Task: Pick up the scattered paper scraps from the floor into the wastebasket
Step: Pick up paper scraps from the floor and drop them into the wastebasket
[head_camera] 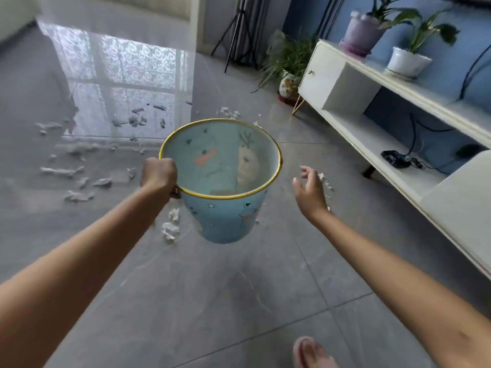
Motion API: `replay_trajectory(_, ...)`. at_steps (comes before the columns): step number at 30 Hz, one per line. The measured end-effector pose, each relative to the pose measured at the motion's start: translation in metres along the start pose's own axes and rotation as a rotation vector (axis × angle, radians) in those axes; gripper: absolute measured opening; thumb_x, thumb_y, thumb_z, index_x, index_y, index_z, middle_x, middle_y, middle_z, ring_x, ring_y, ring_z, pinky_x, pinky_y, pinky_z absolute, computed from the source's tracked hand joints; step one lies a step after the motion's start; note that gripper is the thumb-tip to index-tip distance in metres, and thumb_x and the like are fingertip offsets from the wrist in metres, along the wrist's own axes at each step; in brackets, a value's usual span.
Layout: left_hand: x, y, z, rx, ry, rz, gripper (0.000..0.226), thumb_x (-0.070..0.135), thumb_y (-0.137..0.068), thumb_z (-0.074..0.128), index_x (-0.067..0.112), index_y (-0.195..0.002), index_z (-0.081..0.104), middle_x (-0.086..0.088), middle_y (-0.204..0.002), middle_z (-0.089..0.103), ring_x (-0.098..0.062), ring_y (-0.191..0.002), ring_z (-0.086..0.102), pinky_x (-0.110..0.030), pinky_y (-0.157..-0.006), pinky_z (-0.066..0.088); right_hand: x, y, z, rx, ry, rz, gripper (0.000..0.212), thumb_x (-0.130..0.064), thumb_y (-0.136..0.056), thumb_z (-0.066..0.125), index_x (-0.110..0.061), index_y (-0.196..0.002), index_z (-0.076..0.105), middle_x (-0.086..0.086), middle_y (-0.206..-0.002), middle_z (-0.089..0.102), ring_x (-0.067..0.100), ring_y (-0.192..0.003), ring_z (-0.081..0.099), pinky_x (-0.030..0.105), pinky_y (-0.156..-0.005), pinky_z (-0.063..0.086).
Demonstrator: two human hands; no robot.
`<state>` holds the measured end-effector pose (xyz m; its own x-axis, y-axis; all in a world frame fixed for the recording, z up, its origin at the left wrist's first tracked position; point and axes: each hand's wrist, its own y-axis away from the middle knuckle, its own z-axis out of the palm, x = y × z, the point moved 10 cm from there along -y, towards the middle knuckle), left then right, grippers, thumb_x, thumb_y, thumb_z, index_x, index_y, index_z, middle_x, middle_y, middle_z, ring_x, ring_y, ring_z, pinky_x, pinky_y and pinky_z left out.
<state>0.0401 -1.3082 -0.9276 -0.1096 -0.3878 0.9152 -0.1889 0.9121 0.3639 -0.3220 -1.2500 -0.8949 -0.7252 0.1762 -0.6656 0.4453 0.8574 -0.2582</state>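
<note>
Littering the floor at left, scraps lie loose. The left hand curls round the rim of the bin, holding it aloft, likely to carry it closer. The right hand hangs slack-fingered and empty, free to gather.

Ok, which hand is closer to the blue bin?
Left. The left hand grips the yellow rim of the blue bin; the right hand is open, off to its right, not touching.
</note>
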Motion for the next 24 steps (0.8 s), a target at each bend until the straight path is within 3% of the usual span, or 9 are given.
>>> replay_trajectory(3, -0.013, -0.009, -0.047, 0.118, 0.057, -0.013, 0.041, 0.013, -0.08, 0.048, -0.003, -0.117, 0.057, -0.027, -0.122, 0.06, -0.045, -0.103, 0.064, -0.055, -0.082, 0.056, 0.044, 0.031, 0.078, -0.324, 0.129, 0.139, 0.075, -0.033, -0.086, 0.062, -0.013, -0.144, 0.02, 0.018, -0.147, 0.027, 0.033, -0.136, 0.027, 0.037, -0.11, 0.024)
replay_trajectory(5, -0.02, -0.012, -0.086, 0.224, 0.119, -0.015, 0.037, 0.01, -0.069, 0.046, -0.005, -0.1, 0.058, -0.03, -0.103, 0.062, -0.048, -0.079, 0.065, -0.06, -0.058, 0.057, 0.072, 0.056, 0.127, -0.54, 0.155, 0.236, 0.094, -0.045, -0.081, 0.065, -0.019, -0.148, 0.004, 0.015, -0.154, 0.01, 0.031, -0.142, 0.012, 0.039, -0.115, 0.015)
replay_trajectory(7, -0.022, -0.003, -0.113, 0.29, 0.145, -0.01, 0.024, 0.003, -0.077, 0.045, -0.006, -0.097, 0.054, -0.025, -0.087, 0.057, -0.041, -0.06, 0.06, -0.051, -0.037, 0.052, 0.092, 0.077, 0.168, -0.7, 0.201, 0.289, 0.11, -0.057, -0.074, 0.066, -0.024, -0.147, -0.01, 0.011, -0.156, -0.004, 0.031, -0.144, -0.004, 0.045, -0.118, 0.006)
replay_trajectory(10, -0.023, 0.002, -0.139, 0.369, 0.125, -0.01, 0.011, -0.006, -0.085, 0.044, -0.002, -0.091, 0.052, -0.014, -0.074, 0.049, -0.032, -0.053, 0.052, -0.034, -0.022, 0.042, 0.11, 0.088, 0.208, -0.781, 0.351, 0.282, 0.121, -0.072, -0.067, 0.061, -0.029, -0.145, -0.021, 0.007, -0.155, -0.023, 0.03, -0.143, -0.018, 0.055, -0.113, -0.004)
replay_trajectory(12, -0.032, 0.006, -0.147, 0.417, 0.079, -0.026, 0.018, -0.007, -0.088, 0.044, 0.003, -0.074, 0.05, -0.01, -0.07, 0.045, -0.026, -0.052, 0.047, -0.022, -0.019, 0.035, 0.116, 0.079, 0.224, -0.743, 0.399, 0.276, 0.121, -0.076, -0.067, 0.056, -0.028, -0.144, -0.023, 0.011, -0.154, -0.023, 0.03, -0.143, -0.018, 0.054, -0.112, -0.007)
replay_trajectory(14, -0.037, 0.01, -0.148, 0.486, 0.101, -0.037, 0.027, -0.009, -0.087, 0.046, 0.007, -0.064, 0.046, -0.009, -0.067, 0.042, -0.026, -0.052, 0.043, -0.02, -0.019, 0.032, 0.118, 0.058, 0.241, -0.714, 0.4, 0.248, 0.119, -0.078, -0.068, 0.052, -0.024, -0.145, -0.021, 0.013, -0.155, -0.019, 0.03, -0.144, -0.015, 0.048, -0.115, -0.01)
replay_trajectory(17, -0.035, 0.02, -0.148, 0.552, 0.081, -0.056, 0.028, -0.009, -0.087, 0.048, 0.007, -0.063, 0.045, -0.009, -0.067, 0.041, -0.025, -0.052, 0.041, -0.017, -0.019, 0.03, 0.106, 0.032, 0.266, -0.701, 0.372, 0.173, 0.114, -0.077, -0.072, 0.048, -0.019, -0.146, -0.017, 0.013, -0.156, -0.014, 0.028, -0.144, -0.013, 0.041, -0.115, -0.011)
replay_trajectory(24, -0.027, 0.053, -0.17, 0.75, 0.033, -0.036, 0.028, -0.008, -0.084, 0.048, 0.008, -0.062, 0.044, -0.009, -0.065, 0.04, -0.023, -0.052, 0.041, -0.016, -0.019, 0.03, 0.039, 0.032, 0.332, -0.921, 0.34, -0.256, 0.104, -0.076, -0.074, 0.045, -0.021, -0.149, -0.001, 0.003, -0.158, -0.01, 0.019, -0.145, -0.011, 0.04, -0.116, -0.012)
